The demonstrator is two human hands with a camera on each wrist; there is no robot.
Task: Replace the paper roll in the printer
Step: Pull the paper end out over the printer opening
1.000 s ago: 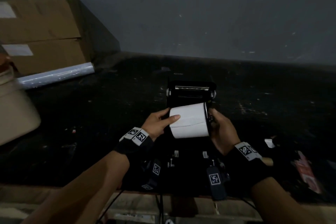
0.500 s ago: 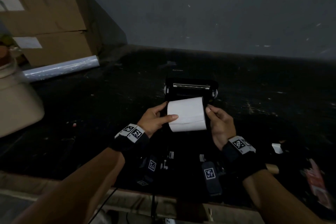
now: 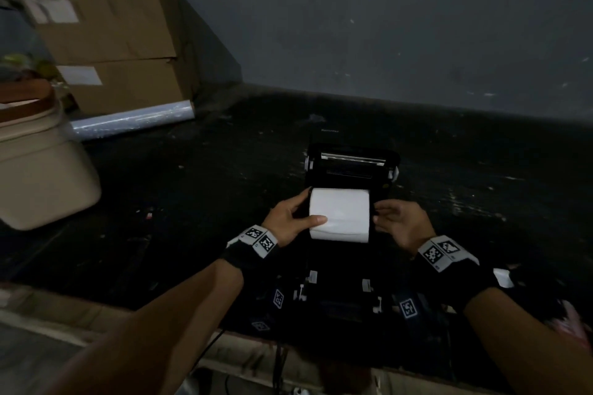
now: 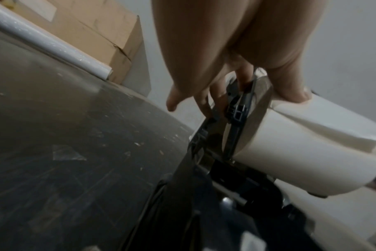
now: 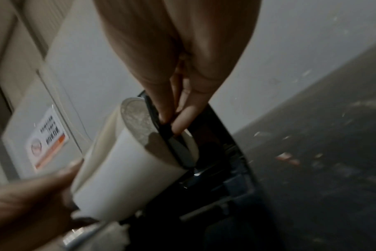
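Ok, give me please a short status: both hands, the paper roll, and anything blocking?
Left hand grips paper roll, thumb on top. Right hand pinches black guide at roll's right end. Roll sits low in open printer. Nothing blocking visible.

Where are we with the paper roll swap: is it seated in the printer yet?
Done: the printer is open. In hand: the left hand holds the white paper roll with its thumb on top, the right hand pinches a black holder at its end. Left: seating looks unfinished; closing the cover.
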